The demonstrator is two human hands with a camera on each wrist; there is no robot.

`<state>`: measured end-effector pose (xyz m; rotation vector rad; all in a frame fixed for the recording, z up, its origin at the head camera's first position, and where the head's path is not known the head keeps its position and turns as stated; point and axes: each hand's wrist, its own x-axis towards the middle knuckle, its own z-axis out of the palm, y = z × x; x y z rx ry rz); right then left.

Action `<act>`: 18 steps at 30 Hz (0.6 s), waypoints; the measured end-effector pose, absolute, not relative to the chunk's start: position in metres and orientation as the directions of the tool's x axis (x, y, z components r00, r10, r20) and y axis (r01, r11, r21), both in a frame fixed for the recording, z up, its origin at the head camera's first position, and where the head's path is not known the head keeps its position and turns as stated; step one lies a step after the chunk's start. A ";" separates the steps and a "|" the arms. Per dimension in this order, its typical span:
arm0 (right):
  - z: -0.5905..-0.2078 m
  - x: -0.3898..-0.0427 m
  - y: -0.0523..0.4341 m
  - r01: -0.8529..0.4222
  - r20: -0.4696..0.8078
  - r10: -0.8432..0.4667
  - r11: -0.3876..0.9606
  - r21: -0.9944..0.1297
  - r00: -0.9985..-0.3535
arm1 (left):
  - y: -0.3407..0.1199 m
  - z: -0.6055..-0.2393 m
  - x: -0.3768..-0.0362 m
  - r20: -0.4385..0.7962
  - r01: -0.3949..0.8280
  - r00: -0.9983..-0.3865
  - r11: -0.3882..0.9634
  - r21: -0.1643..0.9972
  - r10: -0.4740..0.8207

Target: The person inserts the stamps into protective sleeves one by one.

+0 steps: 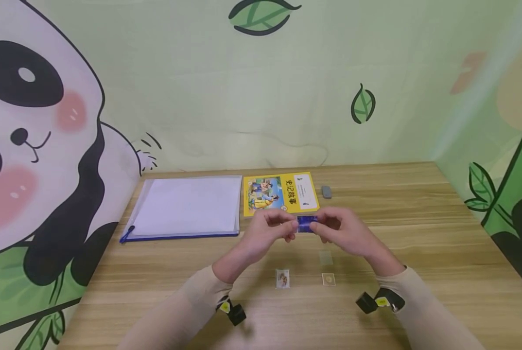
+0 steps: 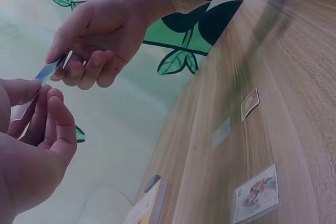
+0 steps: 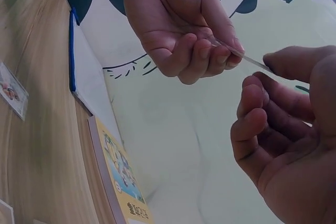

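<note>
A small blue stamp (image 1: 306, 224) in a clear sleeve is stretched between my two hands, raised above the table. My left hand (image 1: 267, 231) pinches its left end with thumb and fingertips, and my right hand (image 1: 346, 231) pinches the right end. Seen edge-on in the right wrist view, the sleeve (image 3: 253, 62) is a thin, flat strip. Below the hands lie a sleeved stamp with a coloured picture (image 1: 283, 279), a square pale-bordered stamp (image 1: 328, 279) with a round tan motif, and a faint clear sleeve (image 1: 325, 257).
A yellow picture book (image 1: 304, 192) lies beyond the hands, with a grey eraser-like block (image 1: 326, 192) to its right. On the left is a clear zip folder (image 1: 186, 206) with white paper and a blue edge. A panda-printed wall covering (image 1: 191, 87) surrounds the wooden table (image 1: 418, 218).
</note>
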<state>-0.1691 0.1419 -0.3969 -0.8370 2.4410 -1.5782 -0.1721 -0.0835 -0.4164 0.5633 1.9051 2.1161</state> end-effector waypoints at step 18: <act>-0.396 -0.168 0.138 -0.207 0.120 -0.302 0.275 -0.939 -0.946 | -0.086 -0.415 -0.172 0.117 0.046 -0.908 -0.183 0.982 0.402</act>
